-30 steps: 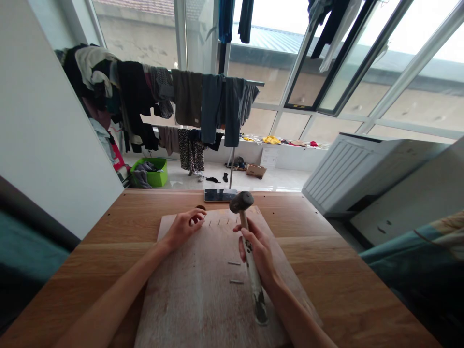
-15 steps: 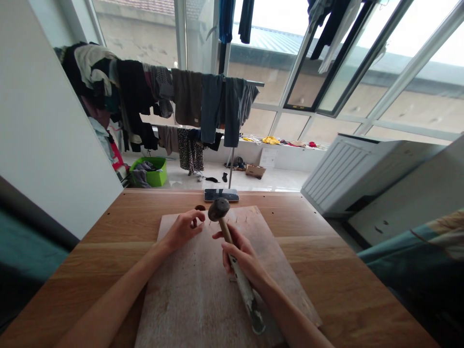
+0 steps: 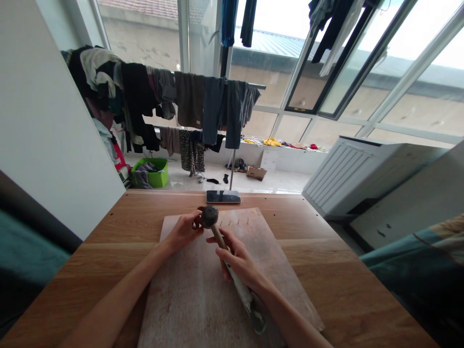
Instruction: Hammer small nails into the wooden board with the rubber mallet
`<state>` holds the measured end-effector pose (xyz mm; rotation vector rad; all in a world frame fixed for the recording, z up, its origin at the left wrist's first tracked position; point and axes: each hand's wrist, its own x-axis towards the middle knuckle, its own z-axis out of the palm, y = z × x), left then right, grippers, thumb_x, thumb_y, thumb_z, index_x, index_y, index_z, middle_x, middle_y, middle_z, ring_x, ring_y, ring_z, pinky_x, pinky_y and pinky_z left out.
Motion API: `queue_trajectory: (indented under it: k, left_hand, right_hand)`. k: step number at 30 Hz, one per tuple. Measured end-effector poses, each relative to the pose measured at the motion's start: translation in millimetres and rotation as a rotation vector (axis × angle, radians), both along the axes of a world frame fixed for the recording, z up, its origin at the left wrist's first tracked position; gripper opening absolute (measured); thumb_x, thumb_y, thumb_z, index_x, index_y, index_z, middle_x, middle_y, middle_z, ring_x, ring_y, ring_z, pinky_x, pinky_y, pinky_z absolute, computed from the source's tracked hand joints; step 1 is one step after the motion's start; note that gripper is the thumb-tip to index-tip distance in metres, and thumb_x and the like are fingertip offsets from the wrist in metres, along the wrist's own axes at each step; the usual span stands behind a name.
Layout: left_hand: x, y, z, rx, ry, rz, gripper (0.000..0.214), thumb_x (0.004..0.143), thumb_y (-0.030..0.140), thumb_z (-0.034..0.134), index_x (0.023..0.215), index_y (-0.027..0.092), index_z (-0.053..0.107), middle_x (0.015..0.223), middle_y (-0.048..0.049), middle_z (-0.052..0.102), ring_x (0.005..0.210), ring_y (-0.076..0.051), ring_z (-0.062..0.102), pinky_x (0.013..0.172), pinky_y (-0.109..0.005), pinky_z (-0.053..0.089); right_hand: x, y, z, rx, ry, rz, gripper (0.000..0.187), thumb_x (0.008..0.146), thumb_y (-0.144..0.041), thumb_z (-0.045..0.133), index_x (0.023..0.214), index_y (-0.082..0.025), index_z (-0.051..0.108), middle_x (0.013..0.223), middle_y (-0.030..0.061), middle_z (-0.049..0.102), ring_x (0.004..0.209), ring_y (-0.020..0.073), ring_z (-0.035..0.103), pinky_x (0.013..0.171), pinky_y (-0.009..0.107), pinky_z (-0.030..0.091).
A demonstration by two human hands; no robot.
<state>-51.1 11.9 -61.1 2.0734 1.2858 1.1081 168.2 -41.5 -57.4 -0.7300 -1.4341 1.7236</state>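
My right hand is wrapped round the handle of a hammer with a dark, rounded head and a pale, worn lower handle. The head is raised at the far part of a pale wooden board, right beside my left fingers. My left hand is closed in a pinch near the board's far edge; what its fingertips hold is too small or hidden to name. Several thin nails stand upright in a row on the board, right of the hammer head, which covers part of the row.
The board lies on a wooden table. A phone lies at the table's far edge. Beyond stand a clothes rack with hanging trousers, a green basket and a white ribbed appliance. A white panel rises on the left.
The hammer head has dropped and moved left, closer to my left fingers. My right hand has shifted slightly left with it. My left hand stays pinched in about the same place.
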Motion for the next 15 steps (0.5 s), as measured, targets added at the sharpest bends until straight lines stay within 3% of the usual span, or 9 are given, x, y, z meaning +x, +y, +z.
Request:
queue_trajectory:
  k: [12,15]
  left_hand:
    - [-0.3,0.4,-2.4,0.008,0.028,-0.004,0.031,0.071,0.006,0.058,0.100,0.018,0.060,0.075,0.0044,0.059,0.060,-0.010,0.054,0.058,-0.020,0.043]
    - [2.0,1.5,-5.0,0.095,0.064,0.089,0.034,0.073,0.016,0.067,0.105,0.018,0.057,0.083,0.0033,0.057,0.059,-0.009,0.052,0.059,-0.023,0.045]
  right_hand:
    - [3.2,0.0,2.5,-0.013,-0.024,-0.015,0.052,0.088,-0.033,0.067,0.137,-0.025,0.051,0.134,0.0145,0.063,0.036,0.0022,0.053,0.029,0.018,0.039]
    - [8.0,2.1,9.1,-0.023,0.039,-0.100,0.048,0.086,-0.033,0.067,0.132,-0.024,0.055,0.132,0.0143,0.064,0.034,0.0017,0.051,0.028,0.017,0.036]
